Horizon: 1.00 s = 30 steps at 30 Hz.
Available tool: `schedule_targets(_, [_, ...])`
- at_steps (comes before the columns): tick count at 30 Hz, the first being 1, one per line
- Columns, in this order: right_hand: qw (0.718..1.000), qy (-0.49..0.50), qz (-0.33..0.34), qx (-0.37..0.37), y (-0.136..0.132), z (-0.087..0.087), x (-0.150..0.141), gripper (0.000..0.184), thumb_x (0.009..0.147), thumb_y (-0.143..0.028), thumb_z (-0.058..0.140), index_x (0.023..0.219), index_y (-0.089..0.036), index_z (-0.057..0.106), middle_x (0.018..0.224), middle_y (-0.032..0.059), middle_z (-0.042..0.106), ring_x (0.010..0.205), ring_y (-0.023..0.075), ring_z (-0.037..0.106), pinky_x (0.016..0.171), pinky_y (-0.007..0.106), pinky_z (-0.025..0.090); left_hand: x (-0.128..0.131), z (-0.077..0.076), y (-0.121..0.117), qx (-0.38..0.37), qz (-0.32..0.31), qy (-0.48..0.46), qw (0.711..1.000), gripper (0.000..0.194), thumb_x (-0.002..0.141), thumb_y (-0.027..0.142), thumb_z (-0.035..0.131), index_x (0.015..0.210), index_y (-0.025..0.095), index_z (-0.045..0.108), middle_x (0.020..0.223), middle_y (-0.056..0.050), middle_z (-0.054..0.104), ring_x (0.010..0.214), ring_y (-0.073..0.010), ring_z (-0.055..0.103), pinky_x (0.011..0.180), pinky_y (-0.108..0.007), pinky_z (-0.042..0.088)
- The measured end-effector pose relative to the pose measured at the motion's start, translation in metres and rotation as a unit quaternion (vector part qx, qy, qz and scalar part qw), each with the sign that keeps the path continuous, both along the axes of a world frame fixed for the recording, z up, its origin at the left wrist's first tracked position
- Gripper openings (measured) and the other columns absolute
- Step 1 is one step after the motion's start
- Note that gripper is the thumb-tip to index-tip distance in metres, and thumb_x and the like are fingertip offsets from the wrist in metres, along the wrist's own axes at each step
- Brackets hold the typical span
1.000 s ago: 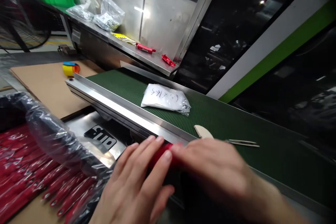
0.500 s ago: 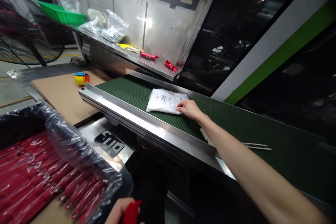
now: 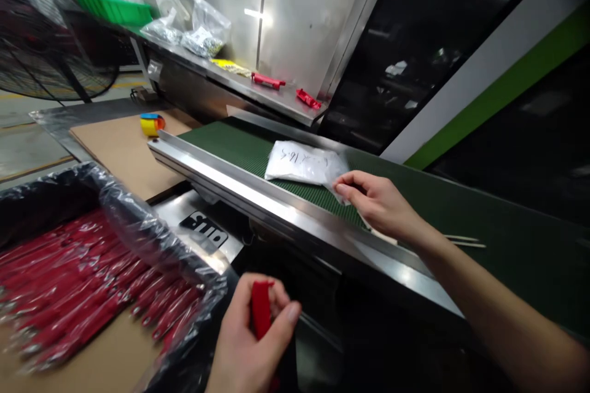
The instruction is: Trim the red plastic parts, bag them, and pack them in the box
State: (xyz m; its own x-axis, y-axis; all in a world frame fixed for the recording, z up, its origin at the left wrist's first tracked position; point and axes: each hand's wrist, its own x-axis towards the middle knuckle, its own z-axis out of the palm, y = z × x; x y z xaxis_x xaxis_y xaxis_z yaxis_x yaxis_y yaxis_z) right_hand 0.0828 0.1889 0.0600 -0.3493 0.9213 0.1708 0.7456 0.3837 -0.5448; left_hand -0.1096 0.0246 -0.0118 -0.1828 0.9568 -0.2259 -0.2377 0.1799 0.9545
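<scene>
My left hand (image 3: 242, 347) is closed around a red plastic part (image 3: 261, 310), low in front of me beside the lined box. On the green conveyor belt lies a flat white pack of plastic bags (image 3: 299, 163) with handwritten marks. At its near right corner my right hand (image 3: 382, 206) pinches a thin clear plastic bag (image 3: 340, 194) between thumb and fingers. The bag's far end still overlaps the pack; whether it is loose from it I cannot tell. My left fingers hide the lower end of the red part.
At left, a box lined with black plastic (image 3: 152, 230) holds bagged red parts (image 3: 92, 282). A metal rail (image 3: 258, 193) edges the belt. Two red parts (image 3: 267, 80) and bags of small hardware (image 3: 205, 37) sit on the shelf. A tape roll (image 3: 150, 126) rests on cardboard.
My right hand has drawn back to the right from the pack with a thin clear bag pinched. My left hand has risen into view with the red plastic part.
</scene>
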Motion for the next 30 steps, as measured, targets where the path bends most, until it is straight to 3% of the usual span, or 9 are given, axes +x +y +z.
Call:
schedule_targets(3, [0.996, 0.05, 0.058, -0.053, -0.072, -0.005, -0.013, 0.018, 0.098, -0.03, 0.049, 0.095, -0.021, 0.064, 0.087, -0.0015, 0.064, 0.078, 0.0113, 0.059, 0.07, 0.023, 0.045, 0.01, 0.01, 0.008, -0.015, -0.065, -0.067, 0.996, 0.029, 0.08, 0.04, 0.073, 0.092, 0.02, 0.055, 0.075, 0.004, 0.056, 0.047, -0.004, 0.04, 0.044, -0.017, 0.031])
schedule_targets(6, [0.982, 0.135, 0.093, -0.098, -0.125, -0.026, -0.019, 0.017, 0.099, -0.022, 0.045, 0.096, -0.023, 0.061, 0.092, -0.0021, 0.063, 0.083, 0.0097, 0.059, 0.075, 0.021, 0.046, 0.02, 0.004, 0.003, 0.002, -0.08, -0.101, 0.992, 0.029, 0.081, 0.036, 0.074, 0.091, 0.02, 0.051, 0.075, 0.003, 0.057, 0.046, -0.0039, 0.042, 0.044, -0.017, 0.033])
schedule_targets(9, [0.976, 0.186, 0.033, -0.107, -0.153, -0.05, -0.015, 0.014, 0.099, -0.02, 0.046, 0.095, -0.024, 0.06, 0.088, -0.0035, 0.061, 0.079, 0.008, 0.057, 0.072, 0.019, 0.045, 0.026, -0.008, -0.007, -0.016, -0.084, -0.079, 0.993, 0.025, 0.085, 0.032, 0.069, 0.087, 0.019, 0.047, 0.071, 0.004, 0.056, 0.046, -0.0045, 0.041, 0.043, -0.017, 0.032])
schedule_targets(13, [0.971, 0.204, -0.066, -0.104, -0.167, -0.072, -0.001, 0.01, 0.098, -0.024, 0.049, 0.098, -0.025, 0.059, 0.09, -0.003, 0.059, 0.08, 0.0089, 0.057, 0.072, 0.019, 0.046, 0.031, -0.02, -0.016, -0.039, -0.106, 0.06, 0.992, 0.017, 0.089, 0.03, 0.06, 0.088, 0.02, 0.046, 0.07, 0.004, 0.054, 0.048, -0.0063, 0.043, 0.045, -0.019, 0.035])
schedule_targets(16, [0.969, 0.22, -0.102, -0.05, -0.175, -0.072, 0.007, 0.014, 0.097, -0.024, 0.051, 0.109, -0.025, 0.057, 0.104, -0.0002, 0.055, 0.092, 0.0103, 0.056, 0.08, 0.021, 0.046, 0.038, -0.027, -0.018, -0.012, -0.11, 0.142, 0.984, 0.013, 0.088, 0.025, 0.059, 0.092, 0.021, 0.047, 0.079, 0.003, 0.057, 0.062, -0.0093, 0.052, 0.06, -0.022, 0.043])
schedule_targets(18, [0.977, 0.198, -0.073, -0.031, -0.18, -0.066, 0.012, 0.021, 0.094, -0.024, 0.055, 0.116, -0.025, 0.057, 0.105, 0.0003, 0.054, 0.093, 0.0107, 0.055, 0.081, 0.021, 0.046, 0.042, -0.03, -0.022, 0.012, -0.123, 0.197, 0.973, 0.018, 0.085, 0.019, 0.059, 0.099, 0.023, 0.048, 0.084, 0.003, 0.059, 0.072, -0.0119, 0.056, 0.068, -0.024, 0.045])
schedule_targets(21, [0.982, 0.161, 0.026, -0.096, -0.187, -0.057, 0.017, 0.018, 0.093, -0.023, 0.058, 0.111, -0.024, 0.058, 0.092, -0.0029, 0.06, 0.079, 0.0087, 0.057, 0.072, 0.02, 0.047, 0.047, -0.036, -0.03, 0.055, -0.171, 0.263, 0.948, 0.035, 0.08, 0.014, 0.059, 0.111, 0.025, 0.047, 0.089, 0.001, 0.062, 0.078, -0.0167, 0.06, 0.072, -0.029, 0.046])
schedule_targets(25, [0.975, 0.191, 0.009, -0.11, -0.197, -0.055, 0.026, 0.013, 0.095, -0.02, 0.054, 0.106, -0.025, 0.061, 0.088, -0.0052, 0.064, 0.074, 0.0064, 0.06, 0.064, 0.017, 0.046, 0.052, -0.044, -0.04, 0.103, -0.217, 0.316, 0.918, 0.047, 0.08, 0.013, 0.058, 0.123, 0.025, 0.044, 0.099, -0.004, 0.063, 0.088, -0.022, 0.063, 0.079, -0.036, 0.047])
schedule_targets(30, [0.975, 0.169, 0.047, -0.139, -0.202, -0.062, 0.037, 0.011, 0.095, -0.022, 0.056, 0.098, -0.024, 0.066, 0.089, -0.0039, 0.066, 0.075, 0.0075, 0.06, 0.065, 0.019, 0.046, 0.058, -0.045, -0.044, 0.143, -0.267, 0.321, 0.897, 0.053, 0.08, 0.01, 0.052, 0.13, 0.025, 0.041, 0.108, -0.006, 0.063, 0.09, -0.0203, 0.064, 0.079, -0.034, 0.049])
